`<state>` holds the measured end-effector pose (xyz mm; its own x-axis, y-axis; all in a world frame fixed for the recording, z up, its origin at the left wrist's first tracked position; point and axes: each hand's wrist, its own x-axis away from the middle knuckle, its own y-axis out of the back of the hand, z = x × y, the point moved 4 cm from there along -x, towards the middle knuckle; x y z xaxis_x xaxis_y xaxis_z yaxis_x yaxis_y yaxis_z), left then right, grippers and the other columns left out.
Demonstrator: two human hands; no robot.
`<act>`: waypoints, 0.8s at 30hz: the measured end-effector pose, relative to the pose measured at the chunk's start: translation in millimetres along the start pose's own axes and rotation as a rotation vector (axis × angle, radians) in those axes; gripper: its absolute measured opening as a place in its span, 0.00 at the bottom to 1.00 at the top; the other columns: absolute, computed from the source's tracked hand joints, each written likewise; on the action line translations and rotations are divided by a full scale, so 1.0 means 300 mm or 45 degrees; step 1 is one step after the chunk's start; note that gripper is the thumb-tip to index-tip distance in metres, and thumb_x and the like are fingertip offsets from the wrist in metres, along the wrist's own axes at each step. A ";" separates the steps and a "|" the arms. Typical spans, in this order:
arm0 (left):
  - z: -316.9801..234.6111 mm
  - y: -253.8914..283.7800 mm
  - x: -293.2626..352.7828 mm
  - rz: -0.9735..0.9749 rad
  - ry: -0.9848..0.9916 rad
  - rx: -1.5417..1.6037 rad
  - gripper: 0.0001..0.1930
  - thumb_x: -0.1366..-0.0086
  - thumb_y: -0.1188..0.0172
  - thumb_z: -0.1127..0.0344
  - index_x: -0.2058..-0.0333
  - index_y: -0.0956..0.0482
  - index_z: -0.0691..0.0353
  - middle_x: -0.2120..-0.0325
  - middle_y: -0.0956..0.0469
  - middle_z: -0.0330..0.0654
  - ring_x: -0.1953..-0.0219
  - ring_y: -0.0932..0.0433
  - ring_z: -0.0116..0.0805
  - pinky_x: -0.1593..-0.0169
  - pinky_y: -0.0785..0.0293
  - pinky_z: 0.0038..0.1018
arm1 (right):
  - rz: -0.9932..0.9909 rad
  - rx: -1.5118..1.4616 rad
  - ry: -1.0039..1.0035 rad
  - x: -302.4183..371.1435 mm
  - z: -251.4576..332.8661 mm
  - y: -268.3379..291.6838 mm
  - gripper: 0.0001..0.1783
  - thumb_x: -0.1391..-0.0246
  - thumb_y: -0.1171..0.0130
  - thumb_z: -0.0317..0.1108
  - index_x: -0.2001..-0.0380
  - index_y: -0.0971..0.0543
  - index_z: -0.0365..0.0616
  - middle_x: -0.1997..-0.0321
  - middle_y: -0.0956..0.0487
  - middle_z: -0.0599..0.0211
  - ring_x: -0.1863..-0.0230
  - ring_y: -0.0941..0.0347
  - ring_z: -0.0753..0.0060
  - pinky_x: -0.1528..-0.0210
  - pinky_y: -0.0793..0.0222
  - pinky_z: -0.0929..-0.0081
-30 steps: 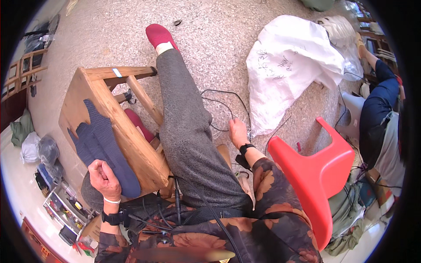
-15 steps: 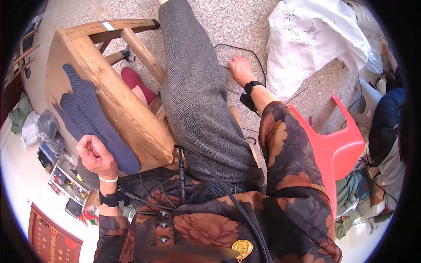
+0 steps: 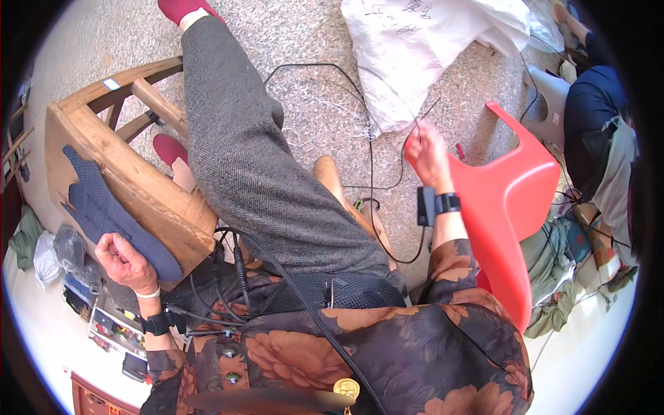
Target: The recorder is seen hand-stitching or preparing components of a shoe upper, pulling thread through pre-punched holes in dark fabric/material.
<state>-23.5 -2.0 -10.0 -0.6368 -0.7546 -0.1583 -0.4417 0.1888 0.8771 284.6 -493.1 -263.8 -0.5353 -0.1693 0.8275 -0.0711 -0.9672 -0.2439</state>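
The left hand curls into a loose fist against the navy knit piece, which lies on the wooden stool; dragging that fist could slide the knit off. Right of the stool, the right hand narrows, its hold unclear, near 1 black cable it could snag.

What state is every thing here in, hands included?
Navy knit: laid on the wooden stool
Left hand: fingers curled in, at the knit's edge
Right hand: fingers bunched, slightly blurred; any hold unclear
White sack: crumpled, lying on the floor
Black cable: loosely bent
Left wristband: fastened
Red plastic stool: nobody seated on it
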 end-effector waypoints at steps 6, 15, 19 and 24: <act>-0.027 -0.085 -0.012 0.011 -0.057 0.037 0.03 0.29 0.48 0.73 0.60 0.28 0.66 0.69 0.30 0.36 0.71 0.34 0.22 0.68 0.36 0.18 | -0.760 1.078 0.023 -0.036 -0.499 0.698 0.11 0.50 0.37 0.35 0.66 0.20 0.41 0.78 0.26 0.71 0.82 0.33 0.73 0.81 0.37 0.71; -0.052 -0.003 -0.013 0.025 -0.028 -0.308 0.04 0.29 0.51 0.71 0.61 0.29 0.66 0.71 0.31 0.39 0.72 0.34 0.26 0.68 0.36 0.22 | -0.815 0.921 -0.114 -0.141 -0.531 0.397 0.15 0.53 0.34 0.33 0.65 0.21 0.35 0.70 0.21 0.63 0.79 0.29 0.69 0.75 0.31 0.66; -0.065 -0.018 -0.013 0.024 -0.031 -0.315 0.05 0.27 0.52 0.72 0.58 0.30 0.67 0.70 0.33 0.35 0.71 0.37 0.23 0.66 0.37 0.19 | -0.773 0.978 -0.128 -0.203 -0.536 0.370 0.14 0.53 0.34 0.33 0.65 0.21 0.36 0.70 0.21 0.64 0.80 0.30 0.70 0.77 0.31 0.66; -0.080 -0.015 -0.014 -0.005 -0.031 -0.175 0.03 0.30 0.51 0.74 0.61 0.28 0.64 0.73 0.33 0.35 0.75 0.38 0.21 0.72 0.41 0.19 | -0.731 1.065 -0.129 -0.194 -0.505 0.337 0.13 0.53 0.34 0.33 0.66 0.22 0.37 0.70 0.21 0.65 0.81 0.32 0.72 0.78 0.32 0.66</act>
<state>-3.7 -14.8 -2.5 -0.6514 -0.7392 -0.1711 -0.3543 0.0969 0.9301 181.0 -552.4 -413.2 -0.5291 0.3840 0.7567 0.3373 -0.7232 0.6027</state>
